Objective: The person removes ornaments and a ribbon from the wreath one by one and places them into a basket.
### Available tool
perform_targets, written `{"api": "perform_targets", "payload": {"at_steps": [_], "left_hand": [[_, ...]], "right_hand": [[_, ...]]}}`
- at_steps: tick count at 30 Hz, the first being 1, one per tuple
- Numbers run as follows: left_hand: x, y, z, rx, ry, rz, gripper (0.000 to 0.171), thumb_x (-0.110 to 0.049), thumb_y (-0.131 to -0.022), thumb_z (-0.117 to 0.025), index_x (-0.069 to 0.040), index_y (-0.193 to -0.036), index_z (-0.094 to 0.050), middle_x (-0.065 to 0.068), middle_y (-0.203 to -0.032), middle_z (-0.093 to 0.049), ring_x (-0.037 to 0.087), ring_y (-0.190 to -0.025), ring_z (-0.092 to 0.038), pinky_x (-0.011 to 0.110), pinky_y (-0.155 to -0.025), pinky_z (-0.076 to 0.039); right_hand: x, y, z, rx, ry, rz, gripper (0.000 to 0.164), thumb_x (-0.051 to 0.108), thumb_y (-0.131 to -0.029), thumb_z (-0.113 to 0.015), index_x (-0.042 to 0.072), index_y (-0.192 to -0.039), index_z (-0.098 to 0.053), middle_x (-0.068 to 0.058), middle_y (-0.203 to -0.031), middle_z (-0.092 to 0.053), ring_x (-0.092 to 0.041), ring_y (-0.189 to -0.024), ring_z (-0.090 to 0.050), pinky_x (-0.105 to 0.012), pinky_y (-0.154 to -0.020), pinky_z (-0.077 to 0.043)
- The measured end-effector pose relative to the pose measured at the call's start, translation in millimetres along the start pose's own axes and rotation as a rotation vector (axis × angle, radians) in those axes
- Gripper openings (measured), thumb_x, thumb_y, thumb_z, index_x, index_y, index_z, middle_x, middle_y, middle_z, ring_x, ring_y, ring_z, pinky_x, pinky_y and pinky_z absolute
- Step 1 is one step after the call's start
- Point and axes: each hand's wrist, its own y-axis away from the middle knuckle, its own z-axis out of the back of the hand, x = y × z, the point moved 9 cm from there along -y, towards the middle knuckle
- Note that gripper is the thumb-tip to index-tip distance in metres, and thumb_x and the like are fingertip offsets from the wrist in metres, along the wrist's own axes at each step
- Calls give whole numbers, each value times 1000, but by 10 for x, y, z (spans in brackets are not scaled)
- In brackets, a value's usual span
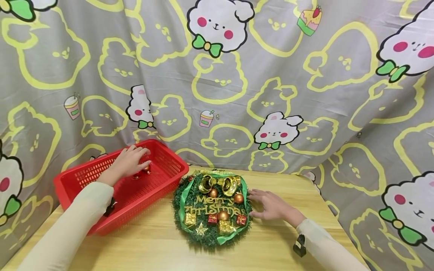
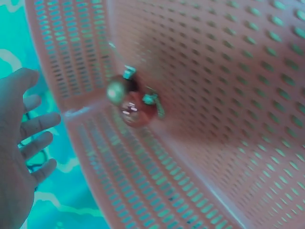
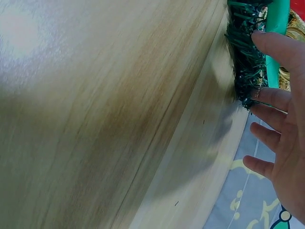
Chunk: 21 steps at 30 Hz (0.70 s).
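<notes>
"Pale sleeves (image 1: 66, 229) come nearest; beyond them, what do the fingers hold?"

"Nothing visible: the left hand (image 1: 127, 162) hangs loosely spread above the basket (image 1: 149, 194). Parted fingers of the right hand (image 1: 269, 205) touch the wreath (image 1: 203, 218)."

"And the balls (image 2: 137, 112)?"

"Below the left hand, the nearer one; round, so no long axis. Left wrist view shows two clustered; head view partly hides them."

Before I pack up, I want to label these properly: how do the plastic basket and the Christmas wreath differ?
The plastic basket is red and rectangular; the Christmas wreath is mostly green and round. The basket has perforated walls, the wreath a bristly tinsel edge. Inside the basket lie baubles; the wreath's face also bears gold bells and lettering. Both hold round baubles.
</notes>
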Motion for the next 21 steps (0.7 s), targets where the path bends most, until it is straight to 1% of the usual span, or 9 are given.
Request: {"api": "perform_targets", "payload": {"at_steps": [3,7,10,16,21], "left_hand": [[-82,-34,89,-24,5,-6,39,-30,-96,-68,-6,-126,-62,20,-127,-66,40,-118,-50,63,-101,-39],[-204,-71,234,-64,8,-28,36,-31,-97,-67,-8,-125,-63,19,-126,-67,39,-116,-51,63,-99,-40],[-281,-93,310,-74,16,-40,37,-31,-97,-67,-8,-126,-63,18,-126,-67,38,-116,-52,62,-97,-41],[-407,-121,366,-86,16,-63,38,-32,-97,-67,-8,-126,-64,18,-126,-68,35,-111,-52,57,-94,-41],[-575,-152,392,-110,40,-101,39,-31,-97,-68,-7,-127,-64,17,-126,-67,35,-113,-52,59,-98,-40]], "right_hand": [[-1,2,4,2,6,2,67,49,-89,-72,1,-135,-63,-22,-149,-54,-42,-136,-53,-57,-109,-44],[14,-6,15,-4,14,14,68,48,-90,-72,0,-136,-62,-21,-149,-54,-41,-136,-54,-56,-109,-45],[26,-12,19,-15,20,23,67,48,-90,-72,0,-136,-62,-21,-148,-54,-41,-135,-54,-55,-109,-45],[10,-18,8,-15,18,20,67,48,-90,-72,0,-136,-63,-21,-148,-55,-40,-136,-54,-54,-109,-45],[2,-9,-1,-11,12,14,66,48,-90,-71,1,-136,-63,-21,-148,-55,-40,-136,-54,-55,-109,-46]]}}
